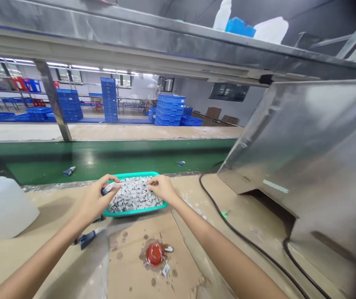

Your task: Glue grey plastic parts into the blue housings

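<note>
A teal-rimmed tray (139,211) full of small whitish pieces (134,193) lies in front of me. At its left side my left hand (101,193) is curled round a small dark-and-light part, thumb and forefinger bent toward each other. Over the tray's right side, my right hand (161,187) has its fingertips pinched at the pieces; what they hold is too small to make out. A red round container (154,254) sits on stained cardboard (128,265), with a small light piece (166,270) beside it. Dark blue-and-grey parts (87,239) lie left of the cardboard.
A green belt (128,155) carries two small parts. At the left stands a translucent jug (6,207). A metal housing (305,158) and a black cable (237,228) are at the right. A metal shelf (153,39) crosses overhead.
</note>
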A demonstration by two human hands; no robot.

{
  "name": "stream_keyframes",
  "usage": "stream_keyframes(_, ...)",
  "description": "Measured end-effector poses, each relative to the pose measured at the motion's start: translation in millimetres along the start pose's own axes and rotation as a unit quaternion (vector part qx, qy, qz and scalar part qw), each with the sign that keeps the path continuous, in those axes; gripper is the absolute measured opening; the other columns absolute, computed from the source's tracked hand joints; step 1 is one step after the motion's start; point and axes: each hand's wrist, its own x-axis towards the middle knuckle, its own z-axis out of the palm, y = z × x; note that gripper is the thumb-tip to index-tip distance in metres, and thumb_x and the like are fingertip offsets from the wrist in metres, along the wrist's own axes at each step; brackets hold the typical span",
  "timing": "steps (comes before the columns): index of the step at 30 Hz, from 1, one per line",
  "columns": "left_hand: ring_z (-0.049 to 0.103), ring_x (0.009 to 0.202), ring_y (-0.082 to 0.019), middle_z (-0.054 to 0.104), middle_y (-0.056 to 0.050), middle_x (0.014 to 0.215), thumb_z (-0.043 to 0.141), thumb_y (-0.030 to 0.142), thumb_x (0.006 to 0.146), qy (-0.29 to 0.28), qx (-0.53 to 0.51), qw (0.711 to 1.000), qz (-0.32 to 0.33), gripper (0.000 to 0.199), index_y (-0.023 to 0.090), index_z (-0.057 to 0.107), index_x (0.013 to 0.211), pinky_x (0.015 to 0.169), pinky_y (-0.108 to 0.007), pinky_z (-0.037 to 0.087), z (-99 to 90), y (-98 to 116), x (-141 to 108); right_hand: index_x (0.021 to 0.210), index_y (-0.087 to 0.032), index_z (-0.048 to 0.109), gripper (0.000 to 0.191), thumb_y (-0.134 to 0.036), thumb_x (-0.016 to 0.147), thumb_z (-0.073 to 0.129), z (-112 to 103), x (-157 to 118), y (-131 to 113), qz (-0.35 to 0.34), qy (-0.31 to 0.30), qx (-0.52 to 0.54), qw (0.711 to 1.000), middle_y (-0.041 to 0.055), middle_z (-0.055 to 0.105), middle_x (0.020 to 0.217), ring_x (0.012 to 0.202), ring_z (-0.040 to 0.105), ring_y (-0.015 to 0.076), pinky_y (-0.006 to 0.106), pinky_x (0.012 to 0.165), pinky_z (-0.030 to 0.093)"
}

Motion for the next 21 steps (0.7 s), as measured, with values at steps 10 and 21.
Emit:
stream_keyframes(10, 0.051, 0.103, -0.028, 0.056, -0.008, 0.114, 0.041, 0.044, 0.077, -0.042, -0.084, 0.995, 0.021, 0.043, 0.019, 0.056, 0.109, 0.089, -0.037, 0.036, 28.0, 10, -9, 0.084, -0.013, 0.063, 0.015, -0.007, 0.08, 0.05, 0, -20, -29, -0.04, 0.055, 0.057, 0.996, 0.0046, 0.062, 0.095, 0.096, 0.054, 0.0152, 0.031, 0.087, 0.041)
stream_keyframes(21, 0.058, 0.069, -0.015, 0.064, -0.002, 0.075, 0.049, 0.034, 0.076, -0.095, -0.223, 0.97, 0.031, 0.023, 0.018, 0.064, 0.079, 0.065, -0.024, 0.046, 17.4, 43, -37, 0.068, -0.013, 0.059, 0.006, -0.017, 0.074, 0.058, -20, -80, -46, -0.087, 0.014, 0.282, 0.955, -0.0011, 0.061, 0.058, 0.048, 0.058, 0.01, 0.02, 0.045, 0.049)
